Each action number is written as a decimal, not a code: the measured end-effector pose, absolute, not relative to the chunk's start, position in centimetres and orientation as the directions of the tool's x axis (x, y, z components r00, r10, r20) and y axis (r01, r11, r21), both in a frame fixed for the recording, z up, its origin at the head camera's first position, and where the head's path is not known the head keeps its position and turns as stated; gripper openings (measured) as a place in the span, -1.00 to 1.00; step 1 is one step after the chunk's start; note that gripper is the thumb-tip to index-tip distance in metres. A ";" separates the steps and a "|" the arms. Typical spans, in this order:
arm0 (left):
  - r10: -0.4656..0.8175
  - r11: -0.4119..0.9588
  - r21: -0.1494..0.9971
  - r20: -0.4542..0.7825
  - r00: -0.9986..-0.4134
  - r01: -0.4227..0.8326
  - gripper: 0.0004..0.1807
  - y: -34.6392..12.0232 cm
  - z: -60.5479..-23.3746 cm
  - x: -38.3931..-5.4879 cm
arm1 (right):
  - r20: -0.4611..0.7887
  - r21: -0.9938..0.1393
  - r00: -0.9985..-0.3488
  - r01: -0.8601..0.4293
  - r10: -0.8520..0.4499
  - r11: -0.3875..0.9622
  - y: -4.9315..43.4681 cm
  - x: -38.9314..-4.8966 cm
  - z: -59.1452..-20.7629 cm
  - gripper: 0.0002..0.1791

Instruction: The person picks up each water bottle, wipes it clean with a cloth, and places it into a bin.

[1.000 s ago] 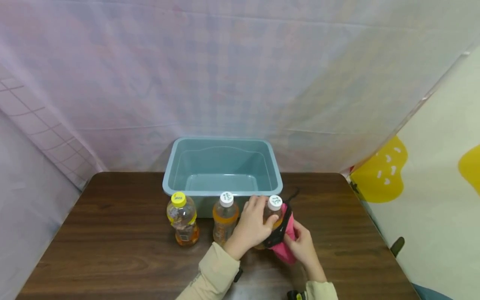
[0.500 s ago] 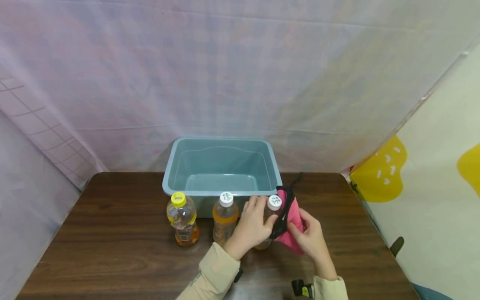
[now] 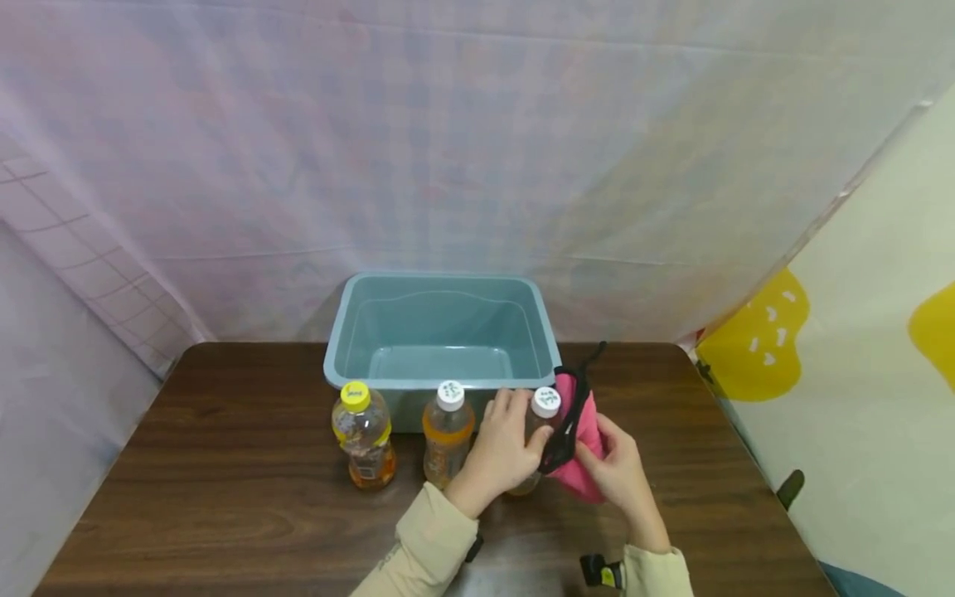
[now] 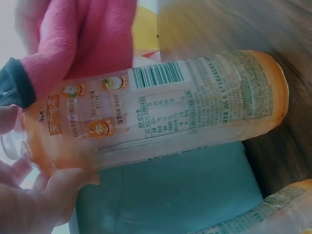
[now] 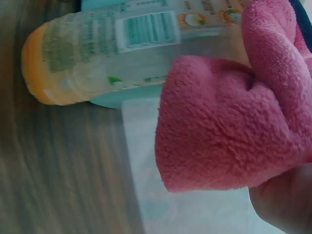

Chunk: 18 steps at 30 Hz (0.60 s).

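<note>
My left hand (image 3: 498, 454) grips the upper part of a clear plastic drink bottle (image 4: 165, 109) with a white cap, an orange band and a printed label with a barcode. It stands upright at the right end of a row of bottles. On its right side my right hand (image 3: 621, 473) pinches a pink fleecy cloth (image 5: 214, 131) with dark trim and a black cord. The cloth is bunched up and overlaps the bottle's side in both wrist views. Part of the bottle's neck and body is hidden behind my left hand and the cloth.
A similar white-capped bottle (image 3: 448, 435) stands just left of my left hand. Farther left is a yellow-capped bottle (image 3: 364, 439) with some amber liquid. A blue-green plastic tub (image 3: 443, 385) sits behind the row on the brown wooden table (image 3: 224, 497), near the hanging curtain (image 3: 448, 166).
My right hand has drawn the pink cloth right and slightly up, baring more of the bottle, then shifted little in the last half second. My left hand has stayed on the bottle.
</note>
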State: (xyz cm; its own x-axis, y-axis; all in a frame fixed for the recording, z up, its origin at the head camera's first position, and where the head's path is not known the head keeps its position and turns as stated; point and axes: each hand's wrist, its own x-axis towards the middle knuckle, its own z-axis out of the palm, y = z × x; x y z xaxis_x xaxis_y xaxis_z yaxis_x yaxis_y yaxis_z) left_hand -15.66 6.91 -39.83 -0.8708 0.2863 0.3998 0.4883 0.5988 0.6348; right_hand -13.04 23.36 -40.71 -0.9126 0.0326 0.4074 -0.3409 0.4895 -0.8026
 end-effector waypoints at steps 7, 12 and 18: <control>0.271 0.610 0.615 0.430 -0.861 0.499 -0.63 7.1 -40.0 -15.6 | 0.327 -0.874 -0.943 -0.275 0.066 0.401 23.6 -13.4 -44.7 -0.71; 0.269 0.596 0.616 0.452 -0.851 0.515 -0.61 7.2 -40.1 -15.6 | 0.334 -0.834 -0.940 -0.264 0.063 0.485 23.4 -13.4 -47.8 -0.68; 0.270 0.586 0.623 0.453 -0.849 0.519 -0.59 7.3 -40.1 -15.6 | 0.248 -0.815 -0.966 -0.170 0.069 0.554 23.5 -13.2 -49.8 -0.67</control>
State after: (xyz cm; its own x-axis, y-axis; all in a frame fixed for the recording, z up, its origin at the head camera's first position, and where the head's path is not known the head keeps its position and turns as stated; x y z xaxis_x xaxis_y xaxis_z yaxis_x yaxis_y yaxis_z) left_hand -15.56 7.28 -40.10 -0.8495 0.2700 0.4533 0.5185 0.5859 0.6228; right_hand -13.18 23.51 -49.78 -0.9663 0.0690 0.2480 -0.1697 0.5536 -0.8153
